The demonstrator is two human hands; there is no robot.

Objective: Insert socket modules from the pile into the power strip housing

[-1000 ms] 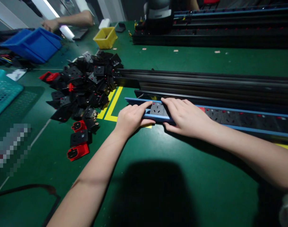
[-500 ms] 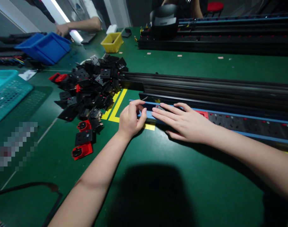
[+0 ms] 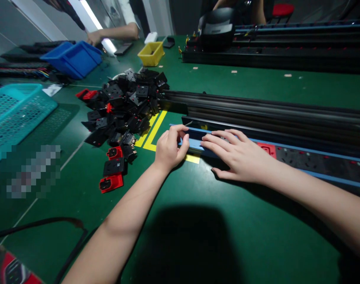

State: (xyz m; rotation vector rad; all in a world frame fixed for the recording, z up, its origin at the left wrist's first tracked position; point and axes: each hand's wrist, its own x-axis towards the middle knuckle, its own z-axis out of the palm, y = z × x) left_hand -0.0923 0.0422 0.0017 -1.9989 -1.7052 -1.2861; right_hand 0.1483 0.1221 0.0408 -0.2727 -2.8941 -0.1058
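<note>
Blue rail (image 3: 195, 142) on the counter (image 3: 156, 197), under both hands.
From my feed I judge the rail stiff, fairly light for its length, and smooth enough to slide; I'd hold its two long edges, clear of the red socket (image 3: 267, 149). My left hand (image 3: 170, 148) curls at the left end, grip unclear; my right hand (image 3: 237, 156) lies spread over it, fingers unclenched. The black pile (image 3: 129, 102) sits past that end.

The green table (image 3: 271, 221) bears a heap of sockets (image 3: 120, 94), a blue rail (image 3: 194, 144) and a yellow bin (image 3: 152, 59).
</note>
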